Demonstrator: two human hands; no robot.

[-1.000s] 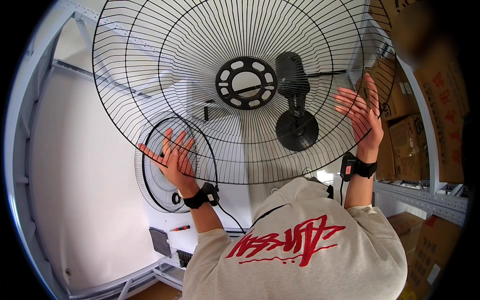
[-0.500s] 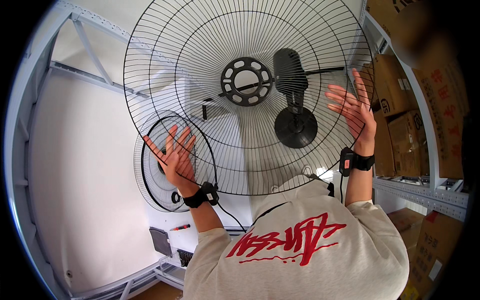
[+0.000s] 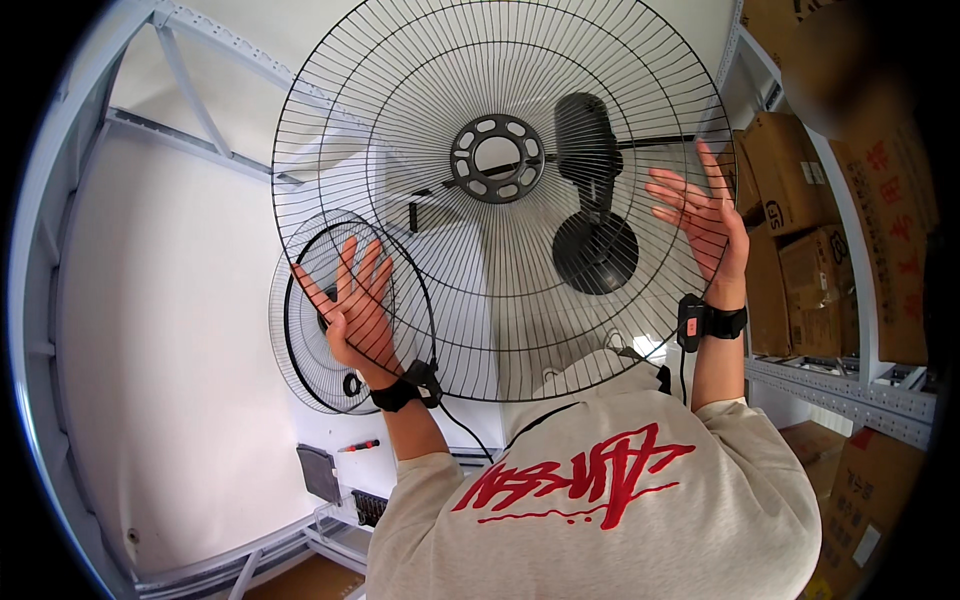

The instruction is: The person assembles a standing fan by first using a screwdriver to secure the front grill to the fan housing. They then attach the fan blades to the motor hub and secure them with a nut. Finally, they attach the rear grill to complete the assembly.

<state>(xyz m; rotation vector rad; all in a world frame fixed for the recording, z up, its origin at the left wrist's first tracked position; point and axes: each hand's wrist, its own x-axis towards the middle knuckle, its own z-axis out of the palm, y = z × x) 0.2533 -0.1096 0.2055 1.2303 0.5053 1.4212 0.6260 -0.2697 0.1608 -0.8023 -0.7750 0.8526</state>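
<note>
A large round black wire fan guard (image 3: 528, 152), with a slotted ring at its centre, is held up in front of me. My left hand (image 3: 360, 322) grips its lower left rim, thumb outside and fingers spread behind the wires. At the right rim, my right hand (image 3: 714, 228) holds it the same way. Through the wires I see a black fan motor housing (image 3: 585, 125) on a short stand with a round base (image 3: 596, 255). Beyond my left hand, another wire fan guard (image 3: 288, 345) with a thick black hoop lies on the white table (image 3: 468, 415).
A red and black screwdriver (image 3: 359, 446) lies near a dark flat case (image 3: 318, 473) and a black bit holder (image 3: 369, 508). Cardboard boxes (image 3: 785, 165) fill the metal shelf (image 3: 850, 220) on the right. A pale metal frame (image 3: 190, 100) runs along the left.
The held fan guard has tipped and looks slightly smaller, its left rim shifted right and its lower rim a little lower. Both hands keep their grip with only slight movement.
</note>
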